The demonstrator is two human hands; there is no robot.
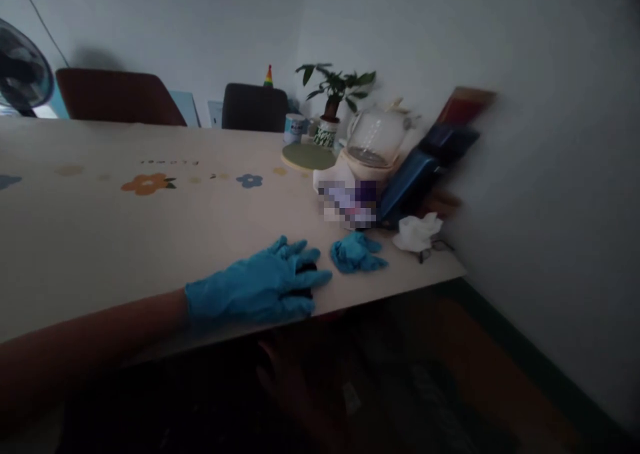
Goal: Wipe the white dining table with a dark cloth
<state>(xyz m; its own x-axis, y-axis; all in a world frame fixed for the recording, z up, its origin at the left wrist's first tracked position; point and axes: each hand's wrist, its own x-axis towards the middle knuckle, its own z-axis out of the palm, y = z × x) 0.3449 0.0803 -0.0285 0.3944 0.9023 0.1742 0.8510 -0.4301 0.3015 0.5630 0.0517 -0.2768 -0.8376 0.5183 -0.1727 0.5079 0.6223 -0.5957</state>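
Observation:
My left hand (263, 279), in a blue disposable glove, lies palm down near the table's front edge with its fingers stretched out and spread. A small black object (306, 279) shows between the fingers, beneath them; its kind is not clear. Just to the right of the fingertips lies a crumpled blue glove (356, 253). Below the tabletop, in deep shadow, my right hand (277, 364) appears bare. Its fingers are too dark to make out, and so is anything in them.
On the white table (125, 254), a glass kettle (377, 134), potted plant (327, 117), green round mat (310, 156) and can (294, 127) stand at the back right. Dark blue boxes (415, 181) lean by the wall. Crumpled tissue (419, 232) and glasses (440, 246) lie near the corner.

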